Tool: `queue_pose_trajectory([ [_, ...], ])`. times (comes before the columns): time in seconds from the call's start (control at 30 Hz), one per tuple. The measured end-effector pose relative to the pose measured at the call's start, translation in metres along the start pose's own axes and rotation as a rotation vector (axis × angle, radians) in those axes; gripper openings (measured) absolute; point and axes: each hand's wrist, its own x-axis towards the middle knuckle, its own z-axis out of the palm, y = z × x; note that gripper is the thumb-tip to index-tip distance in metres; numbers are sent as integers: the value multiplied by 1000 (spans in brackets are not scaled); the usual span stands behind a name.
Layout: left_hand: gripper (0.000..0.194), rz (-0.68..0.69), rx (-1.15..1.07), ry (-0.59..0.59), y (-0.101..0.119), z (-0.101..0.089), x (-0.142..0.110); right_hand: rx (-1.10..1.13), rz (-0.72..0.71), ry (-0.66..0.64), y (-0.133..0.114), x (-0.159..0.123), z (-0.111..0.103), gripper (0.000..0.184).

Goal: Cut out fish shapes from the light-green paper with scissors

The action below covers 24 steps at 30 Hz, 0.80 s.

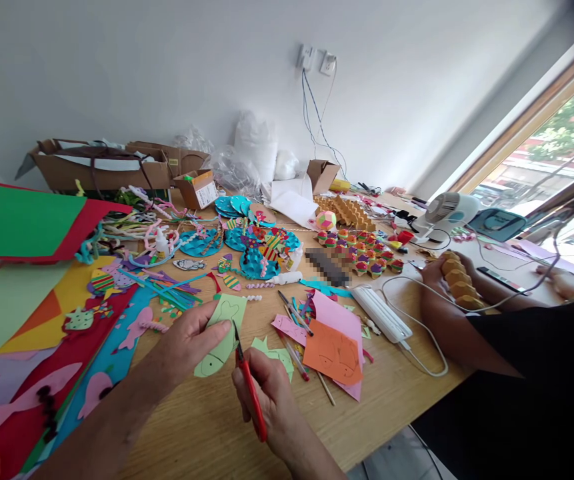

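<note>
Pinched between the thumb and fingers of my left hand (199,340) is a piece of light green paper (214,360) with a fish drawn on it in dark outline. My right hand (267,390) grips red-handled scissors (253,395), their dark blades at the right edge of the green paper. Beyond my right hand lie more light green paper cutouts (281,359). Farther right, an orange sheet (334,353) with drawn fish shapes rests on a pink sheet (337,313), near pens and a small pink paper fish (289,328).
Stacked coloured paper (21,223) and pink fish cutouts fill the left. Decorated blue discs (257,260), pipe cleaners and painted egg-carton pieces (361,250) spread behind. A white power strip (381,313) with a cable lies right. Beside me, another person's hands (434,287) hold an egg-carton strip (459,280).
</note>
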Motion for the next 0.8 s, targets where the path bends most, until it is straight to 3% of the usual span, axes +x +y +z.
queue_pose_trajectory([
  [0.4, 19, 10, -28, -49, -5, -3, 3, 46, 15, 0, -2, 2, 2, 39],
  [0.8, 16, -6, -55, -53, -5, -3, 4, -55, -15, 0, -5, 1, -2, 44],
])
